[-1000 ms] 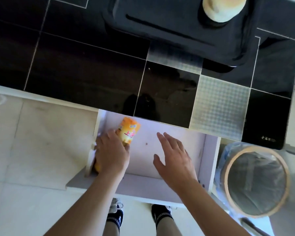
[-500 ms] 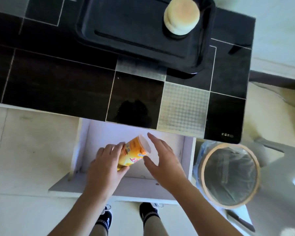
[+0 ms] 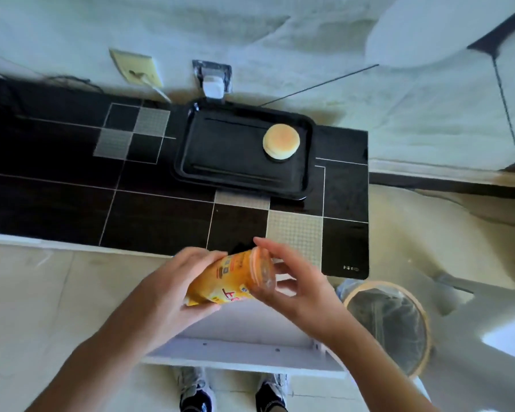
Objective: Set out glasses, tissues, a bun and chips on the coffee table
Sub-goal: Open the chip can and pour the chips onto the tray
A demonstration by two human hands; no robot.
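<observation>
Left hand [image 3: 173, 288] grasping yellow chips can [image 3: 231, 281] round lower body, can tilted, lid end up-right, held above open white drawer [image 3: 250, 352] at table [image 3: 161, 221] front edge. Right hand [image 3: 295, 288] at lid end, fingers loosely curved round it; I cannot tell whether they grip. Bun [image 3: 281, 141] on black tray [image 3: 220, 156], far side of table. Round bin [image 3: 388, 325] right of drawer.

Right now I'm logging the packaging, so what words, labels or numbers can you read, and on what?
Chips can, held by the left hand with the right hand at its lid: large red characters, partly cut off and blurred, not readable.
Same can, small label squares near the lid: too small to read.
Coffee table, near right corner: small white mark, too small to read.
</observation>
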